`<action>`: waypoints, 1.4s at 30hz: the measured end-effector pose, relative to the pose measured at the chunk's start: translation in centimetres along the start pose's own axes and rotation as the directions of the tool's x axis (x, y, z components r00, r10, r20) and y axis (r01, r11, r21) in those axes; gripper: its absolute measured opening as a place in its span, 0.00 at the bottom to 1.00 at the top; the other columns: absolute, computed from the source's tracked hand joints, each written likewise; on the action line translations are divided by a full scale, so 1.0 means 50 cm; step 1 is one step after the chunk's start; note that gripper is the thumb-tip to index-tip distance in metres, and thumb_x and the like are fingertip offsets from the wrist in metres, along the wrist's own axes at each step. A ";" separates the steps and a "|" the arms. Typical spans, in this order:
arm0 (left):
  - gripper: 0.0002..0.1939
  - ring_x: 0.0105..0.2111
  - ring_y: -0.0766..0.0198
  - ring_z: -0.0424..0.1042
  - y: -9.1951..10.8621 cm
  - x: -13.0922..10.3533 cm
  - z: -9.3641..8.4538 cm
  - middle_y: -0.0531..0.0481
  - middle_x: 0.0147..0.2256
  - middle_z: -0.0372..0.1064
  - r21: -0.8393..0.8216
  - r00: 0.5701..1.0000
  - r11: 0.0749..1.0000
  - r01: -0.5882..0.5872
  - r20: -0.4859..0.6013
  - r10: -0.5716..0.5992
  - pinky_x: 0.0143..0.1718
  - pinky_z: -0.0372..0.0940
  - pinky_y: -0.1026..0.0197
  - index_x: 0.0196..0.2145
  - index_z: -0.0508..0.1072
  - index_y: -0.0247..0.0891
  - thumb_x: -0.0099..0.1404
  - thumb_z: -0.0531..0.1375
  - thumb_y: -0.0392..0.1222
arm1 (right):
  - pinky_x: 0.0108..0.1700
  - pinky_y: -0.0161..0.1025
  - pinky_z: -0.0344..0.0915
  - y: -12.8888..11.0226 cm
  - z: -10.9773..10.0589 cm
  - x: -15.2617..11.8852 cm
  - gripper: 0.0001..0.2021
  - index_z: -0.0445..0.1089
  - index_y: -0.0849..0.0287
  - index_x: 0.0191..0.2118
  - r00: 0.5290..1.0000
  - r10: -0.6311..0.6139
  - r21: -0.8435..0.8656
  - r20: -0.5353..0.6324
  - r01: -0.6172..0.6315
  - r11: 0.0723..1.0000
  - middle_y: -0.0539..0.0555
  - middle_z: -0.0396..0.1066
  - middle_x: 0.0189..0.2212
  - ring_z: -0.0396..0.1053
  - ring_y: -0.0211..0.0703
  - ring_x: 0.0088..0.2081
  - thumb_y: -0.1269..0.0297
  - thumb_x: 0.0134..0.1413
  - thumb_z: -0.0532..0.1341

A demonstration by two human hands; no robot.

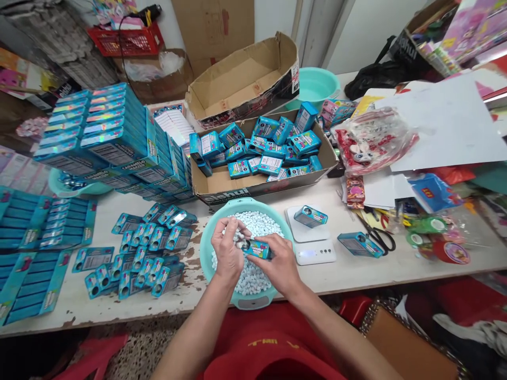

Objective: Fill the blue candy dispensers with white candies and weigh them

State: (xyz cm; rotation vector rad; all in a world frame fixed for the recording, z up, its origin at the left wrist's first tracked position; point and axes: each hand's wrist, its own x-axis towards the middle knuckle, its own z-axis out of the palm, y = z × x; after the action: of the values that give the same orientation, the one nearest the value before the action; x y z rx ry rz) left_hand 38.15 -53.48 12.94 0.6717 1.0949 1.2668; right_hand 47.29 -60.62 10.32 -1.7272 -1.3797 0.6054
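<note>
Stacked boxes (113,145) and scale (315,253) suggest a workshop.

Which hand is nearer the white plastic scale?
Right: the right hand is just left of the scale; the left hand is farther left, over the round turquoise bowl.

Little blue box (259,250), white lettering on the side, held lengthwise right above the bowl (205,248). Bowl's mint green, round, handles on opposite sides, and it's got loads of tiny pale candies (253,285) loose inside.
</note>
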 end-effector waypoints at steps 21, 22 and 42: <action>0.17 0.14 0.77 0.52 -0.002 -0.001 0.029 0.60 0.16 0.53 -0.018 0.999 1.000 0.010 0.036 -0.009 0.15 0.48 0.72 0.24 0.60 0.37 0.55 0.64 0.47 | 0.45 0.46 0.62 0.026 -0.016 0.002 0.17 0.73 0.52 0.40 0.998 0.044 0.185 -0.049 -0.034 0.982 0.52 0.72 0.35 0.69 0.47 0.41 0.60 0.40 0.71; 0.17 0.14 0.77 0.52 -0.002 0.001 0.031 0.60 0.16 0.53 -0.017 0.998 0.999 0.038 0.053 -0.037 0.15 0.48 0.73 0.24 0.60 0.37 0.54 0.65 0.47 | 0.44 0.45 0.63 0.034 -0.011 0.003 0.17 0.73 0.52 0.40 0.997 0.066 0.227 -0.048 -0.054 0.972 0.52 0.72 0.35 0.69 0.47 0.40 0.60 0.39 0.71; 0.11 0.14 0.73 0.50 -0.081 0.042 0.008 0.61 0.15 0.50 0.299 0.988 0.950 0.091 0.093 -0.124 0.16 0.47 0.70 0.30 0.66 0.39 0.57 0.60 0.49 | 0.43 0.42 0.68 0.085 -0.077 -0.027 0.18 0.75 0.54 0.37 0.958 0.274 0.452 -0.082 -0.209 0.867 0.52 0.71 0.35 0.71 0.45 0.39 0.60 0.35 0.73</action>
State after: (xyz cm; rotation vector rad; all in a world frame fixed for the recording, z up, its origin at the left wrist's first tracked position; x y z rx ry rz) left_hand 40.05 -52.27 8.92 0.8831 1.2232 0.9690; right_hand 52.26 -63.34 8.74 -1.5430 -0.8448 0.8426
